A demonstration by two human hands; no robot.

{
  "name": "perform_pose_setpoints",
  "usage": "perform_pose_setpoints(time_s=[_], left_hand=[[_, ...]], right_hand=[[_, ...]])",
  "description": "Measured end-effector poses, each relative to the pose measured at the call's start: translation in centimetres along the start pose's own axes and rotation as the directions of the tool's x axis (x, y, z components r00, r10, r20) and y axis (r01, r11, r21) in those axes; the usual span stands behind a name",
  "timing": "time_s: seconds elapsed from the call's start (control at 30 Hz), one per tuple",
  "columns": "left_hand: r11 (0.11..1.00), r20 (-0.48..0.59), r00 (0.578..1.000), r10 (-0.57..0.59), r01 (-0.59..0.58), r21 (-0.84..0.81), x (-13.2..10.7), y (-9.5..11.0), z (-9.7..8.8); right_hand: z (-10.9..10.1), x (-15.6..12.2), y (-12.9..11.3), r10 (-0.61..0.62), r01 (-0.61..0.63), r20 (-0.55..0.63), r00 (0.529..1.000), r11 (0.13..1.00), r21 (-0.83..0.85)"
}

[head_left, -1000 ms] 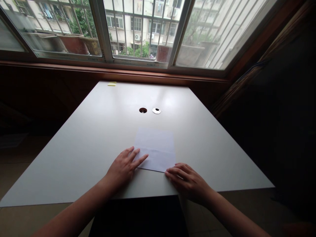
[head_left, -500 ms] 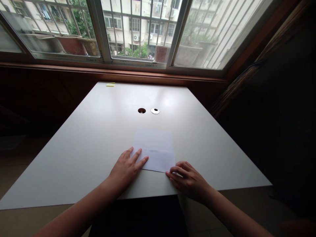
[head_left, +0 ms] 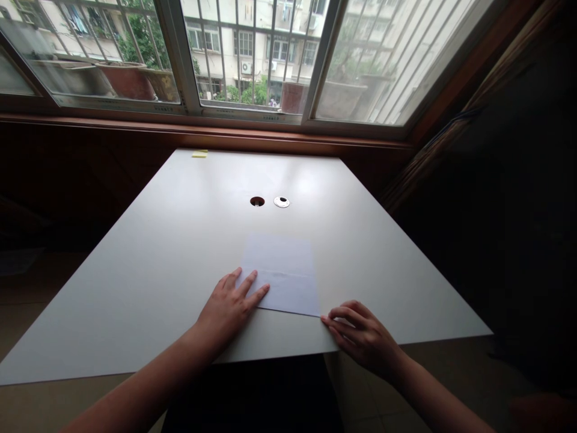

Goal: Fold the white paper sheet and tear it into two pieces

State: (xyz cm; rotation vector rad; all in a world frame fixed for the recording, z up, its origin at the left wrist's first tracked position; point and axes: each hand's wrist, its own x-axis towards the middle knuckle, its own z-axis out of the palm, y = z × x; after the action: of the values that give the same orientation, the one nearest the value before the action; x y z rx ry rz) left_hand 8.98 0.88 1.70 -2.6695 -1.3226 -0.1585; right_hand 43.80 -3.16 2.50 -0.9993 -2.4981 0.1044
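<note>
A white sheet of paper (head_left: 288, 287) lies flat on the white table (head_left: 148, 258), with a faint crease running across its middle. My left hand (head_left: 232, 300) rests on the sheet's left side, fingers spread and pressing it down. At the near right corner of the paper, my right hand (head_left: 363, 334) has its fingers curled together, the fingertips at the very corner. Whatever part of the corner lies between those fingertips is too small to make out clearly.
Beyond the paper the tabletop has a round cable hole (head_left: 257, 202), with a round grommet cover (head_left: 282, 202) beside it. Yellow tape (head_left: 199, 154) marks the far left edge. A barred window (head_left: 252, 60) is behind the table, and a dark curtain (head_left: 446, 144) hangs at right.
My right hand has slid right along the near edge of the paper to its corner. The crease looks flatter. My left hand stays on the sheet.
</note>
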Motion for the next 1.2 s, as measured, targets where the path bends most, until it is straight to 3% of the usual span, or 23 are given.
perform_pose_setpoints(time_s=[0.33,0.53,0.77,0.97,1.2], left_hand=[[1.0,-0.015,1.0,-0.003,0.003,-0.026,0.0,0.0,0.1],[0.999,-0.04,0.999,0.023,-0.024,-0.03,0.3,0.0,-0.2],[0.979,-0.044,0.98,0.192,-0.194,-0.061,1.0,-0.5,-0.9],[0.918,-0.145,0.924,0.353,-0.372,-0.14,1.8,0.9,-0.7],[0.9,-0.175,0.901,0.397,-0.42,-0.12,2.7,2.0,-0.9]], right_hand=[[-0.2,0.8,-0.3,-0.023,0.02,-0.048,0.999,0.998,-0.062],[0.6,3.6,-0.7,-0.065,0.071,0.054,0.996,0.991,-0.114],[1.9,3.8,-0.1,-0.077,0.079,0.02,0.997,0.992,-0.103],[2.1,3.6,-0.2,-0.052,0.055,0.027,0.998,0.994,-0.09],[2.0,3.7,-0.3,-0.05,0.052,0.032,0.998,0.995,-0.082]])
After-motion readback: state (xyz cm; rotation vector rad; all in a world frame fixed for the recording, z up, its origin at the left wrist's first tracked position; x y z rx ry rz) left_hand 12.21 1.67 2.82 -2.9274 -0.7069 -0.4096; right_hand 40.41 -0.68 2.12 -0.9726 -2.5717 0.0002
